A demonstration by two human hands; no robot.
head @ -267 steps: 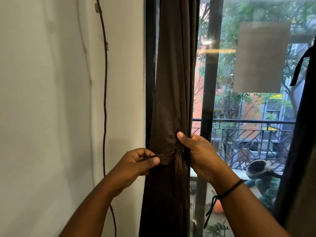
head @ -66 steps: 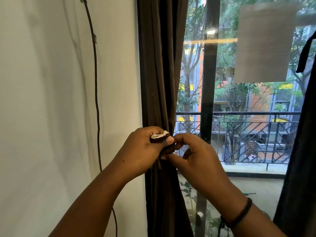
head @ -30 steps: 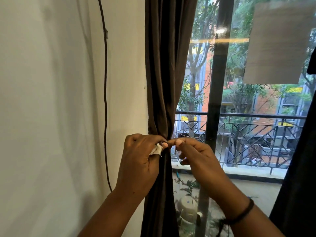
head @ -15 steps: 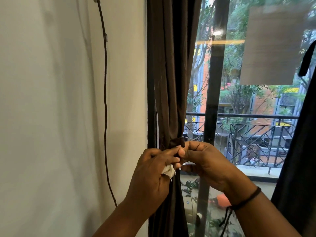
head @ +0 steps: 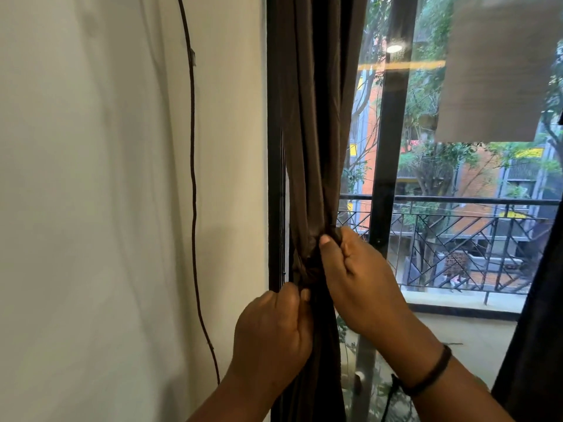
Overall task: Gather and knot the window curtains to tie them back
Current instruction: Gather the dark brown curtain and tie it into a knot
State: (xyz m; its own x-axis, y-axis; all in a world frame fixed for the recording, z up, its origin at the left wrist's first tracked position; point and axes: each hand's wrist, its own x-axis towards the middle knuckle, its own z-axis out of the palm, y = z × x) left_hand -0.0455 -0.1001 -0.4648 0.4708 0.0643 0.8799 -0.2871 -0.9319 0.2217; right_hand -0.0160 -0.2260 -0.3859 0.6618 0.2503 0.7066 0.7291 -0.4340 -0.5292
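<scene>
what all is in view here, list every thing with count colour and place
curtain: one, dark brown, gathered at the window's left edge
knot: one, dark brown, midway down that curtain
second curtain: one, dark, right edge
cable: one, dark, running down the white wall
window frame: one upright bar, black, right of the curtain
balcony railing: one, black, outside the glass
wristband: one, black, right wrist
hands: two; left hand grips fabric below the knot, right hand grips beside it

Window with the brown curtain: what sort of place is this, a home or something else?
Probably a room in an upstairs flat. A tall window beside a white wall looks onto a balcony railing, with trees and other buildings beyond. The brown curtain is being tied back by a left hand and right hand.
</scene>
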